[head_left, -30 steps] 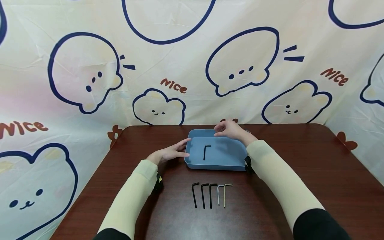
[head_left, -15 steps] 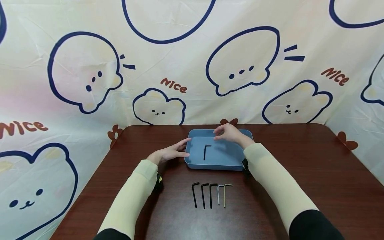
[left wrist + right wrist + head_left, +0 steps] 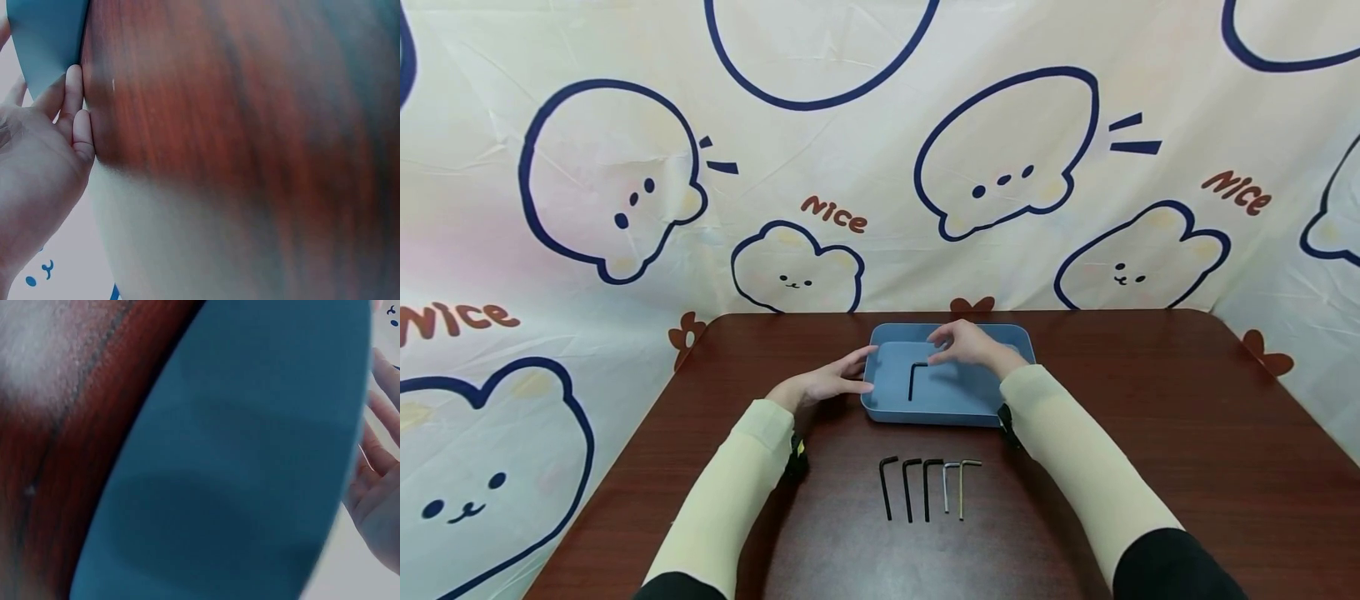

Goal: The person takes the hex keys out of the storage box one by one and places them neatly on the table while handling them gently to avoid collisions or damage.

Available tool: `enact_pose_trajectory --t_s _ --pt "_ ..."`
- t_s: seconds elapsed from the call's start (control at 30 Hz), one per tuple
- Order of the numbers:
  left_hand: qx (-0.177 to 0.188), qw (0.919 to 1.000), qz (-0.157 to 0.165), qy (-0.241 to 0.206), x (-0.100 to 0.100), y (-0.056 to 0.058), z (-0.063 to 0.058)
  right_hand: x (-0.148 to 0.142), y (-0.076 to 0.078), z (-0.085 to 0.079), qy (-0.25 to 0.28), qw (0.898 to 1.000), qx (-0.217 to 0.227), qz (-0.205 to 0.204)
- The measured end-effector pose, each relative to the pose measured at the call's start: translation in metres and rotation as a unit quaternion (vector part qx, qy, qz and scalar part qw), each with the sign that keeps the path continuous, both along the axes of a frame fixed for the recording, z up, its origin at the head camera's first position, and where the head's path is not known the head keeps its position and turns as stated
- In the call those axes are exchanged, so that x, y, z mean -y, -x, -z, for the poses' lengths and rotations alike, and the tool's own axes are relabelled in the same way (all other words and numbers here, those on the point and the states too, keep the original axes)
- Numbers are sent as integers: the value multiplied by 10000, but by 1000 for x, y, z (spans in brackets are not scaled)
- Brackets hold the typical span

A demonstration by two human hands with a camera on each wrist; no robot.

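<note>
A blue tray (image 3: 955, 412) stands toward the back of the table, with one black Allen key (image 3: 912, 383) lying inside it. My left hand (image 3: 820, 385) is at the tray's left end, fingers spread and touching its side. In the left wrist view, the same hand (image 3: 37, 156) rests its fingertips near the tray's outer wall (image 3: 50, 37). Above the tray's interior, just right of the black key, is my right hand (image 3: 966, 343), loosely bent with thumb and fingers apart and nothing visible between them. The right wrist view shows this hand (image 3: 381, 487) past the tray's wall (image 3: 250, 456).
In front of the tray a row of Allen keys lies on the brown table (image 3: 1112, 400): three black ones (image 3: 907, 492), a silver one (image 3: 946, 487) and a brass-coloured one (image 3: 962, 492). A printed cloth (image 3: 880, 167) hangs behind the table.
My right hand has come from the tray's back right edge leftward and toward me, nearer the black Allen key. The left hand and the keys have stayed in place.
</note>
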State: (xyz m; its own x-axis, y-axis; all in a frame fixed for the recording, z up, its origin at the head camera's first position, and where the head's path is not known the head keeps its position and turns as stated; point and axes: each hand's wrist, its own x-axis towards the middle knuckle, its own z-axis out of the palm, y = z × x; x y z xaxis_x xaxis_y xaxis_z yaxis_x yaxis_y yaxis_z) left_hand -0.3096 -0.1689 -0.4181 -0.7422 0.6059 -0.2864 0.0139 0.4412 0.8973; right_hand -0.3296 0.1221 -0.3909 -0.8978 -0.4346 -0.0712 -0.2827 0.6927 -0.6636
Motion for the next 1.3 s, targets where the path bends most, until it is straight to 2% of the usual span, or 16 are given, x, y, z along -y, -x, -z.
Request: enact_pose_trajectory --t_s 0.2,0.47,0.93,1.3 --pt "-5 10000 -57 17 0 1 1 0 2 9 45 10000 -32 0" --pt "46 9999 -17 -150 0 1 2 3 -2 18 107 9997 162 121" --pt "44 9999 15 -93 1 0 0 13 -4 24 147 9993 168 315" --pt "51 10000 35 -64 1 2 1 20 0 27 -15 9997 65 248"
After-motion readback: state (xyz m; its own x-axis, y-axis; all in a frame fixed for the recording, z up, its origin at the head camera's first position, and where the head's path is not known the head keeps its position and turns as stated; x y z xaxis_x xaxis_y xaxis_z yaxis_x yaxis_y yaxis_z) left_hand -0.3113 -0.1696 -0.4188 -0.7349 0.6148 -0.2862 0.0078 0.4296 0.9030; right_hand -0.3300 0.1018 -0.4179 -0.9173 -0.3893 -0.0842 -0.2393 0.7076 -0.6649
